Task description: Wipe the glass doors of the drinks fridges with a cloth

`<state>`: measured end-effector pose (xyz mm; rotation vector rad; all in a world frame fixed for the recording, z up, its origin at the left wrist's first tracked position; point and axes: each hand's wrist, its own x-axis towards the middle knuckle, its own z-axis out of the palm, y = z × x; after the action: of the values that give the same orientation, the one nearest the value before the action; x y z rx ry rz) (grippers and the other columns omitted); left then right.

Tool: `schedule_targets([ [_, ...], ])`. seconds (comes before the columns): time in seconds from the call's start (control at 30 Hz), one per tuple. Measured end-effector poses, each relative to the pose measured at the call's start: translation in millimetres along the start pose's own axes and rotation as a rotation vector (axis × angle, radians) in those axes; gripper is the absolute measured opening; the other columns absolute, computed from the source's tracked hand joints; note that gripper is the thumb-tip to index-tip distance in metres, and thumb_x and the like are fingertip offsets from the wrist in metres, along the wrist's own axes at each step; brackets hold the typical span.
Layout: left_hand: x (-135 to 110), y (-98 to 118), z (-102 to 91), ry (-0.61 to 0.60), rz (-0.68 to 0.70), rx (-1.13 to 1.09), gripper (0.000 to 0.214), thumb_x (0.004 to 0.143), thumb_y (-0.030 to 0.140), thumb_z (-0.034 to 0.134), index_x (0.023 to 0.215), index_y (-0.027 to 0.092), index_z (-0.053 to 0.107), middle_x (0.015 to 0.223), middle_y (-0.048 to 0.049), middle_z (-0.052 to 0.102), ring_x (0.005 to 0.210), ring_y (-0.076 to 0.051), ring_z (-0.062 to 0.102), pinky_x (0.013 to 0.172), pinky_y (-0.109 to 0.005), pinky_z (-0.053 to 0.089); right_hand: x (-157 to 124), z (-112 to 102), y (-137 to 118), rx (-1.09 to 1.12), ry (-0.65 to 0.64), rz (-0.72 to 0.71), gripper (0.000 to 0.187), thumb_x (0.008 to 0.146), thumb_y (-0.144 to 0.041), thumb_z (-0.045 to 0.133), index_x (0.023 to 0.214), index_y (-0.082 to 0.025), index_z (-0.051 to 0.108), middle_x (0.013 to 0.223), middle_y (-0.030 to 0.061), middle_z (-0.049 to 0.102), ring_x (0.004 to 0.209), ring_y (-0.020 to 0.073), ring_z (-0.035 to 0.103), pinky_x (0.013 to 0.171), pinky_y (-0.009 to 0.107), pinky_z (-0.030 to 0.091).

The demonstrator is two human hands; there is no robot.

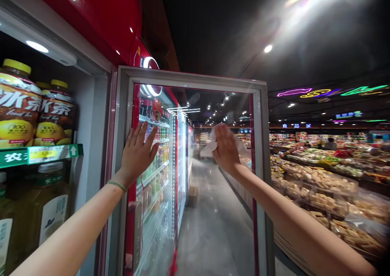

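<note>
A glass fridge door [195, 77] with a grey frame stands swung open in front of me. My left hand [138, 150] lies against its left side, fingers spread, with a thin green band round the wrist. Against the upper right of the pane, my right hand [226, 148] presses a white cloth [209, 149]; the hand is slightly blurred, and whether the cloth is paper or fabric I cannot tell. Left of the door, iced tea bottles [55, 113] with yellow caps stand on a fridge shelf, above larger dark green bottles [50, 211].
A green price strip [45, 155] edges the fridge shelf. Through the glass show another lit drinks fridge [158, 178], a grey floor [207, 227] and a cardboard box [192, 195]. To the right, bins of packaged food [323, 194] stretch back under neon signs [315, 93].
</note>
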<state>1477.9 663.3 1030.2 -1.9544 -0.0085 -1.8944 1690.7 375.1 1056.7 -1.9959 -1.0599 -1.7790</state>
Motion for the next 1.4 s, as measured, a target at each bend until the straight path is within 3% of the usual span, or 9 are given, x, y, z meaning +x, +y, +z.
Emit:
schedule_targets([
  [0.07, -0.4, -0.3, 0.4, -0.007, 0.0, -0.006, 0.061, 0.104, 0.037, 0.047, 0.162, 0.027, 0.031, 0.168, -0.0126, 0.032, 0.158, -0.032, 0.026, 0.127, -0.056, 0.028, 6.7, 1.2, -9.2, 0.025, -0.067, -0.197, 0.073, 0.102, -0.023, 0.034, 0.168, -0.022, 0.002, 0.174, 0.0033, 0.018, 0.161, 0.0266, 0.015, 0.131, 0.053, 0.021],
  [0.2, -0.9, -1.3, 1.8, 0.007, 0.002, -0.007, 0.062, 0.104, 0.037, 0.048, 0.162, 0.028, 0.031, 0.168, -0.0126, 0.032, 0.157, -0.032, 0.026, 0.128, -0.056, 0.027, 18.6, 0.0, -20.6, 0.036, 0.053, 0.026, 0.075, 0.102, -0.024, 0.034, 0.167, -0.021, -0.004, 0.174, 0.0055, 0.013, 0.161, 0.0296, 0.013, 0.13, 0.059, 0.023],
  [0.37, -0.8, -1.3, 2.0, 0.01, -0.006, -0.03, 0.059, 0.104, 0.037, 0.047, 0.161, 0.026, 0.034, 0.167, -0.0139, 0.033, 0.157, -0.033, 0.027, 0.127, -0.056, 0.027, 19.9, -7.2, -14.9, 0.058, -0.099, -0.435, 0.076, 0.099, -0.018, 0.039, 0.167, -0.027, 0.005, 0.173, 0.0001, 0.021, 0.16, 0.0243, 0.019, 0.133, 0.05, 0.02],
  [0.53, -0.5, -0.6, 1.0, 0.001, -0.007, -0.021, 0.058, 0.104, 0.038, 0.046, 0.16, 0.025, 0.036, 0.167, -0.0147, 0.034, 0.157, -0.034, 0.028, 0.126, -0.057, 0.029, 36.1, -8.8, -32.4, 0.041, 0.02, -0.065, 0.074, 0.103, -0.024, 0.036, 0.167, -0.02, -0.001, 0.174, 0.0055, 0.016, 0.161, 0.0286, 0.013, 0.132, 0.056, 0.02],
  [0.7, -0.7, -2.2, 0.6, 0.007, 0.01, -0.01, 0.06, 0.104, 0.037, 0.047, 0.162, 0.026, 0.032, 0.167, -0.0139, 0.034, 0.157, -0.033, 0.028, 0.127, -0.056, 0.028, 37.5, -13.1, -46.7, 0.078, -0.142, -0.6, 0.072, 0.103, -0.023, 0.039, 0.167, -0.029, 0.007, 0.173, -0.0037, 0.018, 0.161, 0.0211, 0.015, 0.134, 0.048, 0.016],
  [0.87, -0.3, -1.7, -0.6, 0.004, 0.011, 0.016, 0.059, 0.104, 0.035, 0.049, 0.16, 0.024, 0.035, 0.166, -0.0156, 0.035, 0.156, -0.034, 0.029, 0.126, -0.056, 0.03, 53.9, -15.6, -41.9, 0.04, 0.046, -0.135, 0.07, 0.102, -0.024, 0.037, 0.167, -0.017, 0.011, 0.173, 0.0069, 0.018, 0.161, 0.0277, 0.015, 0.131, 0.055, 0.017],
  [1.03, -0.2, -1.7, -0.5, 0.023, 0.008, 0.018, 0.058, 0.103, 0.034, 0.052, 0.158, 0.023, 0.039, 0.164, -0.0164, 0.039, 0.156, -0.033, 0.031, 0.127, -0.055, 0.031, 61.5, -17.6, -49.4, 0.115, -0.069, -0.662, 0.073, 0.102, -0.022, 0.042, 0.167, -0.028, 0.009, 0.172, -0.0004, 0.024, 0.16, 0.022, 0.021, 0.132, 0.049, 0.02],
  [1.23, -0.1, -2.8, -1.3, 0.024, 0.003, -0.021, 0.059, 0.102, 0.033, 0.052, 0.159, 0.025, 0.038, 0.164, -0.0152, 0.038, 0.155, -0.034, 0.032, 0.127, -0.056, 0.03, 75.9, -24.3, -47.6, 0.099, 0.1, -0.36, 0.069, 0.104, -0.025, 0.039, 0.167, -0.018, 0.012, 0.172, 0.01, 0.023, 0.16, 0.0297, 0.019, 0.129, 0.058, 0.021],
  [1.4, 0.1, -3.1, -3.2, 0.03, 0.003, -0.046, 0.06, 0.102, 0.033, 0.053, 0.159, 0.026, 0.037, 0.165, -0.0144, 0.038, 0.155, -0.034, 0.032, 0.126, -0.056, 0.032, 79.8, -32.4, -46.2, 0.085, -0.062, -0.679, 0.069, 0.102, -0.025, 0.041, 0.167, -0.024, 0.016, 0.172, 0.0028, 0.024, 0.16, 0.0239, 0.02, 0.131, 0.051, 0.019],
])
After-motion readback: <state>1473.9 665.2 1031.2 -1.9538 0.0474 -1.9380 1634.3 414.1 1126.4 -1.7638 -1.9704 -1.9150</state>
